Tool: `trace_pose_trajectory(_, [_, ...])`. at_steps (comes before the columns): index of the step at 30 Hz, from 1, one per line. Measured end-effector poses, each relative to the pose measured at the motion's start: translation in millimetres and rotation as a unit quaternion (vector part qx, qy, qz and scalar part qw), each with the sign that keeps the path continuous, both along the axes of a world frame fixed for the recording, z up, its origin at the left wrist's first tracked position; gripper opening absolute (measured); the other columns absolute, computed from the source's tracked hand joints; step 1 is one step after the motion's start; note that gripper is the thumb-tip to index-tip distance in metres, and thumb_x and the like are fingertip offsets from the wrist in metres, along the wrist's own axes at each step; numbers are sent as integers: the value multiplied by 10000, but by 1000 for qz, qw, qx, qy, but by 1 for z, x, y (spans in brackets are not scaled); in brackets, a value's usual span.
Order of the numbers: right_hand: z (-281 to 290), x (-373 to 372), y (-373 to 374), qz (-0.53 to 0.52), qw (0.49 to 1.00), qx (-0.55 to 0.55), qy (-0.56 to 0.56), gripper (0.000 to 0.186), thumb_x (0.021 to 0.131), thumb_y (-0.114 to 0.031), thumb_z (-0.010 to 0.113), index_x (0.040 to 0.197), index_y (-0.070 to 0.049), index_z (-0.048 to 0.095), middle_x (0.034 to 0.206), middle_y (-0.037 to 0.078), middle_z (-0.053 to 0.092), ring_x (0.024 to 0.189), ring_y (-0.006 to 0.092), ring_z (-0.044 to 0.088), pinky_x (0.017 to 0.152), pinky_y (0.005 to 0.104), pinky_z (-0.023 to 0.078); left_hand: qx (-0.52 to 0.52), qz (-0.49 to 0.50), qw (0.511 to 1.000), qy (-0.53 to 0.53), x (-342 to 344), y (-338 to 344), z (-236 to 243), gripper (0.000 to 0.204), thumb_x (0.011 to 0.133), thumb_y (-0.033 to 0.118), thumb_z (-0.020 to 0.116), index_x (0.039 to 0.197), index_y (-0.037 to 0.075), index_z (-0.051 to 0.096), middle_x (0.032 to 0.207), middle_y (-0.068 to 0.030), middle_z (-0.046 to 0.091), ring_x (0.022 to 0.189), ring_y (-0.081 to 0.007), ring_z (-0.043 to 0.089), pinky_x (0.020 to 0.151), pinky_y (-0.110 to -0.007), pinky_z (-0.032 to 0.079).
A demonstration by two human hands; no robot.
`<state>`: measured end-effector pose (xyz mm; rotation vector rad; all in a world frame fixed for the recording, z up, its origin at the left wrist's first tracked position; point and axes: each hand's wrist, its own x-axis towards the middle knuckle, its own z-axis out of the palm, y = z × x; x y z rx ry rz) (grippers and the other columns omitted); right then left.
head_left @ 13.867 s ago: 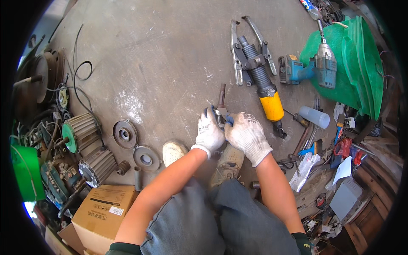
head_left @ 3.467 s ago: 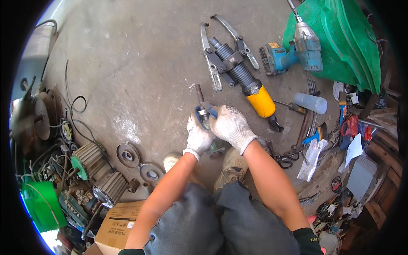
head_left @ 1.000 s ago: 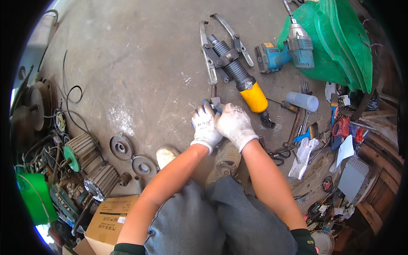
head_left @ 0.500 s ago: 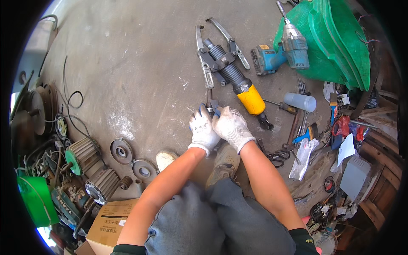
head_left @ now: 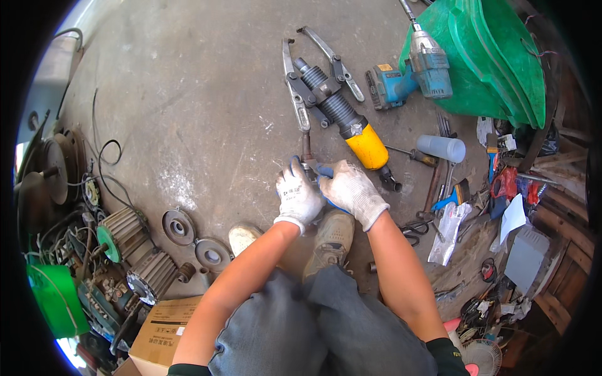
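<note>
Both my hands wear white gloves with blue palms and meet low over the floor, in front of my shoes. My left hand [head_left: 296, 195] is closed round a dark metal shaft [head_left: 306, 145], whose far end sticks out past the fingers. My right hand [head_left: 350, 188] is closed right beside it, fingertips at a shiny part of the shaft; what they pinch is mostly hidden. Just beyond lies a yellow and black hydraulic gear puller [head_left: 367, 147] with its steel jaws spread, one arm ending close to the shaft's tip.
A blue cordless impact wrench [head_left: 433, 69] leans at a green plastic bin [head_left: 483, 56]. Right of me lie a clear cup [head_left: 442, 148], a hammer, brushes and scissors. Two round metal covers [head_left: 179, 225], motor rotors [head_left: 150, 273] and a cardboard box [head_left: 160, 332] are at left.
My right hand has shifted slightly right and down; the grey flat piece at its fingertips no longer shows clearly. More of the shaft stands out beyond my left hand.
</note>
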<state>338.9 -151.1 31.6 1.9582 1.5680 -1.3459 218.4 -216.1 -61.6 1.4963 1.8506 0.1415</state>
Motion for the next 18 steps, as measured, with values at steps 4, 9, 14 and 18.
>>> trace_pose_trajectory(4, [33,-11,25,42,996,-32,-77,456,898,-338,546,1248,-58,629,1227,237,631,1173,348,600,1025,420,463,64,-83,992,73,12,19,14,849,807,361,657,1446,-74,306,1310,-270,459,1185,-436,449,995,-546,359])
trace_pose_trajectory(9, [19,-19,32,8,997,9,-72,410,890,-293,534,1166,-16,655,1167,242,663,1122,362,635,982,449,490,37,-121,987,102,15,28,6,898,783,408,687,1435,-86,315,1285,-271,465,1188,-461,440,985,-561,366])
trace_pose_trajectory(14, [14,2,-1,-77,996,43,29,368,895,-314,576,1186,-119,689,1093,270,652,1068,414,622,916,477,509,16,10,999,-48,-2,15,21,961,747,369,757,1463,-55,274,1304,-304,438,1242,-490,405,1055,-571,338])
trace_pose_trajectory(18, [10,2,-9,-80,994,77,15,399,910,-317,583,1262,-140,648,1137,251,647,1044,409,635,894,476,517,-47,23,991,-126,-29,24,33,1023,726,360,779,1483,-51,227,1322,-315,426,1241,-496,439,1041,-512,405])
